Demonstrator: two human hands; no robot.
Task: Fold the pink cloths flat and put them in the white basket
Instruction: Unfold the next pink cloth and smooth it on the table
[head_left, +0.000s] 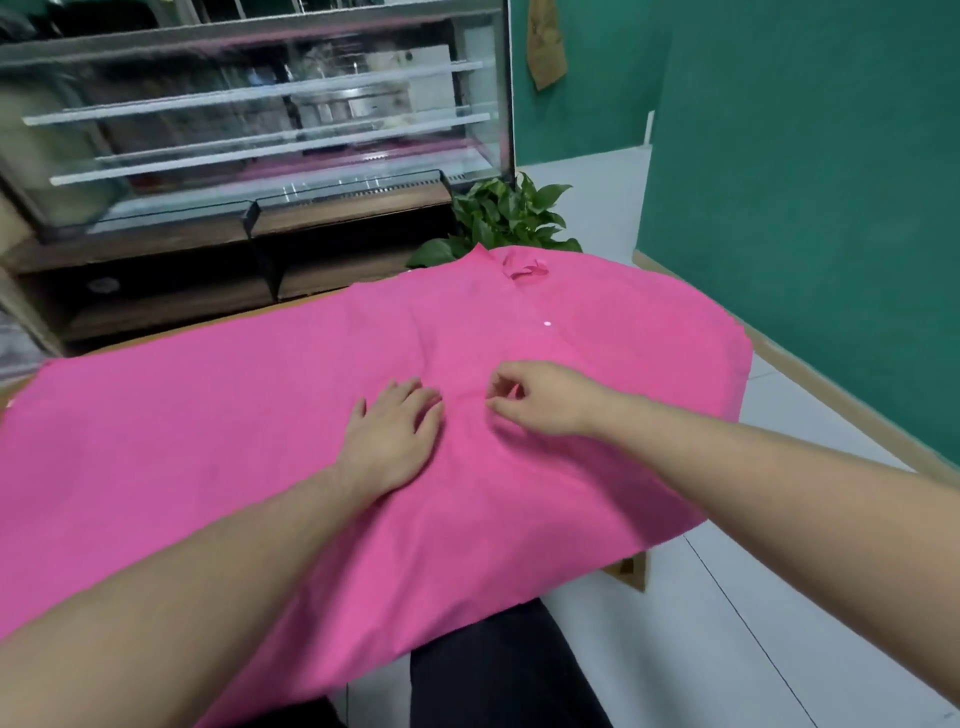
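Note:
A large pink cloth (208, 441) lies spread over a table and hangs off its near and right edges. My left hand (392, 436) rests flat on the middle of the cloth with straight fingers. Just to its right, my right hand (540, 397) hovers at the cloth with fingers curled inward; whether it pinches the fabric cannot be told. A small crumpled pink piece (527, 270) sits at the cloth's far edge. A tiny white spot (546, 323) shows on the cloth. No white basket is in view.
A glass display case (249, 130) on a dark wooden stand fills the back left. A green potted plant (506, 215) stands behind the table. A green wall (805, 182) runs along the right above a pale tiled floor (753, 597). A table corner (631, 569) pokes out below the cloth.

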